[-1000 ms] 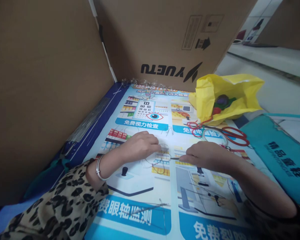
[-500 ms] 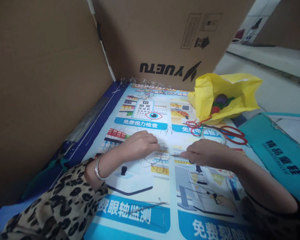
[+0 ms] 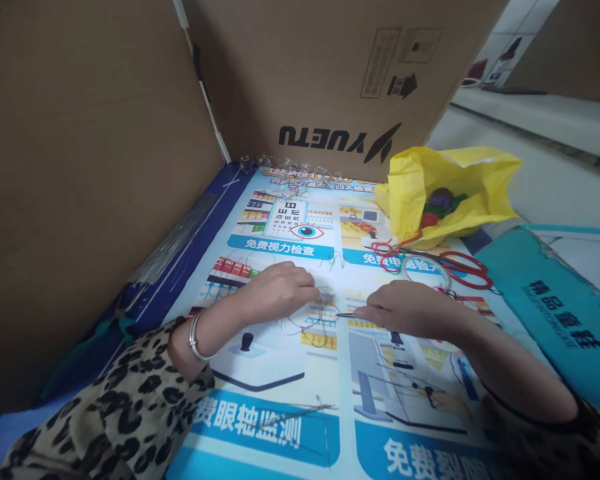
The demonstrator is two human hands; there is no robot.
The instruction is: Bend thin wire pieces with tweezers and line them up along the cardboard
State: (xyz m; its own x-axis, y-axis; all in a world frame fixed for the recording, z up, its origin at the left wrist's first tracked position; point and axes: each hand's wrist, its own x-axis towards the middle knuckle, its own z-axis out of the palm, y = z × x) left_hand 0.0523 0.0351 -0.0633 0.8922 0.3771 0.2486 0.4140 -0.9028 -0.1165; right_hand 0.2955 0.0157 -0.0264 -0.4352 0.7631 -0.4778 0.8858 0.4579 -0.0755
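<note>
My left hand (image 3: pixel 280 290) is closed in a pinch on a thin bent wire (image 3: pixel 324 339), whose loops and curls stick out to the right of the fingers. Opposite it, my right hand (image 3: pixel 400 307) is wrapped round a slim pointed metal tool (image 3: pixel 347 315). Its narrow tip points left and meets, or nearly meets, the edge of a wire loop. The palm hides the rest of this tool, so its exact kind does not show. Both hands are low over a printed poster sheet (image 3: pixel 347 400).
Scissors with red handles (image 3: pixel 464 267) and red cord (image 3: pixel 387 257) lie beyond my right hand, near a yellow bag (image 3: pixel 405 193). Curled wires (image 3: pixel 290 167) line the cardboard wall (image 3: pixel 260 80). Straight wires (image 3: pixel 173 243) lie left, more wires (image 3: pixel 290 415) in front. A teal box (image 3: pixel 545 300) stands right.
My right hand and the pointed tool have shifted slightly left, bringing the tip closer to the wire loop. The left hand holds almost the same place.
</note>
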